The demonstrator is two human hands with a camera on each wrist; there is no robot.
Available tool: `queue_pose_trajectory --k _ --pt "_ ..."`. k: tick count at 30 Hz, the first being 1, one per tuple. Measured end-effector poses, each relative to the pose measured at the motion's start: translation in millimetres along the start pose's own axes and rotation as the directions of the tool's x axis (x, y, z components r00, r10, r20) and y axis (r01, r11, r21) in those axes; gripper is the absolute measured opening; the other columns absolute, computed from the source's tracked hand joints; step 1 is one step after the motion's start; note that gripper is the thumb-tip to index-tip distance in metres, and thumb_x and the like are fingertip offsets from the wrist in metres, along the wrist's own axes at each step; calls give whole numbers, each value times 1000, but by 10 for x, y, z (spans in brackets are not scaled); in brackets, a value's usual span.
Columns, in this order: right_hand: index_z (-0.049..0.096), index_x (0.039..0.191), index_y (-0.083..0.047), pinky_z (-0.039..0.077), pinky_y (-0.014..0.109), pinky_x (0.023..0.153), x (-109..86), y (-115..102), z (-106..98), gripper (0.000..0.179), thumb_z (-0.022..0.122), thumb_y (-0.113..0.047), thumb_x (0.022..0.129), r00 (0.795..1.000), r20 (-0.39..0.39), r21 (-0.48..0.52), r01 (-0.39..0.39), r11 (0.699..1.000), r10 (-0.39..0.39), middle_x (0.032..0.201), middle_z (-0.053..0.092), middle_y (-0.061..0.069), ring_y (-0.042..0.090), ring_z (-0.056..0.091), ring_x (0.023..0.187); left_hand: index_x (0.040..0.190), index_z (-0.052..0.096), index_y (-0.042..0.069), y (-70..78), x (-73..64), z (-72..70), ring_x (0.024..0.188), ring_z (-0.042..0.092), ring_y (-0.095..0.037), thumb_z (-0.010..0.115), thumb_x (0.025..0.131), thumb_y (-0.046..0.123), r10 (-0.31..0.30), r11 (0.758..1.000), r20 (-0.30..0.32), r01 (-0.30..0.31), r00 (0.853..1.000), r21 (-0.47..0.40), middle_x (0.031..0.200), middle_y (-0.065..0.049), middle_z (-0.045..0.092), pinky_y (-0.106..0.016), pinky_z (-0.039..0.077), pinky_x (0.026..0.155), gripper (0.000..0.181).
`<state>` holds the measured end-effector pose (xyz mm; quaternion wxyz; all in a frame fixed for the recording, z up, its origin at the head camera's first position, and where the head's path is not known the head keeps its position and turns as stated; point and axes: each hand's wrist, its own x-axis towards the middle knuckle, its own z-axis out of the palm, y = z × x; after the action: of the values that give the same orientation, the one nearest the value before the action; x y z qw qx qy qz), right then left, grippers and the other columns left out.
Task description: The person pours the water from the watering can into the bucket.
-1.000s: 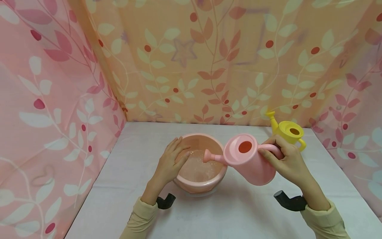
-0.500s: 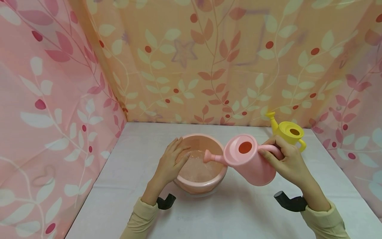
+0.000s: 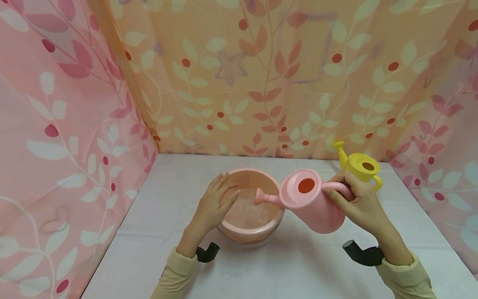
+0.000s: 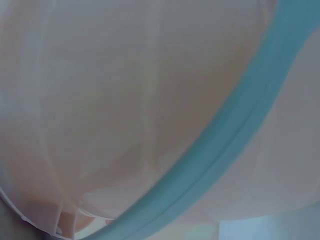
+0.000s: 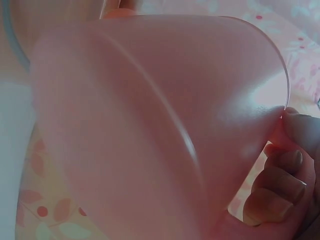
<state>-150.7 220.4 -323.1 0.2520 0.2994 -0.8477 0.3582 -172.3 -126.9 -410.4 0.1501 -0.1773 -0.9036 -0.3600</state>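
A pink basin point(image 3: 251, 236) with bubbly water point(image 3: 248, 211) in it stands on the white table. My left hand point(image 3: 210, 203) rests over its left rim, fingers laid out nearly straight. By its handle my right hand point(image 3: 358, 199) grips a pink watering can point(image 3: 317, 216), tipped so that the spout reaches over the water. In the right wrist view, curled fingers point(image 5: 272, 195) wrap the handle below the can's body point(image 5: 150, 110). The left wrist view is filled by the basin's side point(image 4: 100, 100), a teal band point(image 4: 215, 140) running across it.
A yellow watering can point(image 3: 360, 166) stands at the back right, partly behind my right hand. Leaf-patterned cloth hangs as a back wall point(image 3: 231, 104) and along both sides. A white cover point(image 3: 157, 199) lies over the table.
Both hands, the basin and the pink watering can hold almost the same places. The bubbles on the water differ slightly, and the whole head view has shifted a little.
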Motion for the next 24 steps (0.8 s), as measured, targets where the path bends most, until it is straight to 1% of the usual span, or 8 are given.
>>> queue_pose_trajectory --k 6,10,12,14,18,21,24 --pt "58 90 -9 46 9 66 11 -11 -4 36 77 10 65 1000 6 -4 8 1000 -8 83 59 -11 -1 52 73 117 63 16 -3 19 -17 139 25 -27 48 94 44 36 997 19 -37 999 65 145 -11 39 -53 24 109 39" --pt "58 90 -8 46 8 66 23 -9 -3 36 78 9 65 1000 4 -12 17 1000 -17 83 59 -11 -1 52 73 114 64 14 19 30 -36 136 30 -29 46 95 46 53 995 6 -53 999 89 143 -12 42 -50 25 109 42" --pt "58 90 -8 46 8 66 31 -6 -1 36 78 9 65 1000 3 -14 24 1000 -24 83 60 -11 -1 52 73 113 65 13 35 36 -49 135 32 -30 44 95 47 50 995 0 -49 999 89 142 -12 43 -50 26 108 44" --pt "59 90 -8 46 8 67 38 -2 0 36 78 8 65 1000 1 -13 31 999 -31 83 60 -11 -1 52 74 113 66 13 46 46 -52 135 33 -30 44 95 48 37 995 -8 -36 999 91 141 -11 44 -51 27 107 45" --pt "59 89 -8 46 8 67 43 -1 0 36 78 9 64 999 -4 -7 42 999 -42 83 60 -11 -1 53 74 114 66 14 100 89 -53 132 37 -27 40 95 52 -30 996 -32 32 999 82 138 -8 48 -51 31 104 49" --pt "59 89 -9 46 8 66 45 -7 2 36 78 9 64 999 -3 -3 43 999 -43 83 60 -11 -1 53 74 114 66 15 142 135 -30 126 43 -26 41 94 52 -75 993 -65 80 995 83 131 -6 54 -51 37 98 49" --pt "59 89 -9 46 9 66 45 -16 3 36 78 9 64 999 2 -2 38 999 -38 82 60 -11 -1 52 73 113 67 16 160 170 22 121 45 -27 46 93 50 -62 990 -82 72 995 125 118 -5 61 -52 40 93 44"
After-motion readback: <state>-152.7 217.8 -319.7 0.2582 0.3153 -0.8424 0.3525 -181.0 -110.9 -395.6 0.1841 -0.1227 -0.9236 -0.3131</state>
